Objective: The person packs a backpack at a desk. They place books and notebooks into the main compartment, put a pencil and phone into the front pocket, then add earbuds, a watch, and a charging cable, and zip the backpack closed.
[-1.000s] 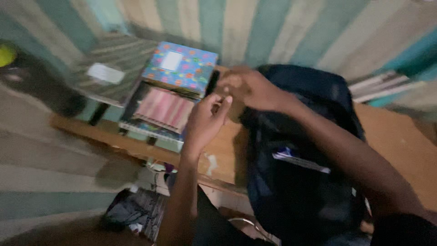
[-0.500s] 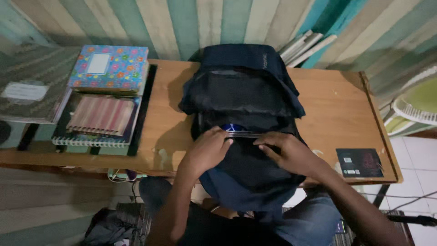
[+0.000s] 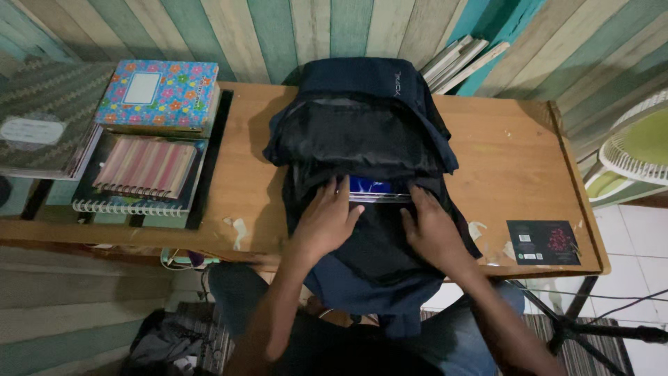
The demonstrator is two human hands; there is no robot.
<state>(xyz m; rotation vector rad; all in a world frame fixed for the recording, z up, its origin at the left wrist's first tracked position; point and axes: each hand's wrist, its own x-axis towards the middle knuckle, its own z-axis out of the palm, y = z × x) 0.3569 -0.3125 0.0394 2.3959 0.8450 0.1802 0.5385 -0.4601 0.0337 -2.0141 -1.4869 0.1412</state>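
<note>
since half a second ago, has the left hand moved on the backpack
No. The left hand lies flat on the backpack beside the blue item in its opening, as before; only the camera view shifted slightly.

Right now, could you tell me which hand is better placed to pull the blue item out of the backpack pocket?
Probably the left hand: its fingertips already touch the blue item, while the right hand rests lower on the backpack.

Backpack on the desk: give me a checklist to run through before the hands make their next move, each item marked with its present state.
1. Backpack lies fully on the wooden desk: not ok, its lower end hangs over the front edge.
2. Front pocket open: ok, a blue item shows inside.
3. Left hand flat on the pocket: ok.
4. Right hand flat on the pocket: ok.
5. Fingers gripping the blue item: cannot tell.
6. Stack of notebooks apart from the backpack: ok.
</note>
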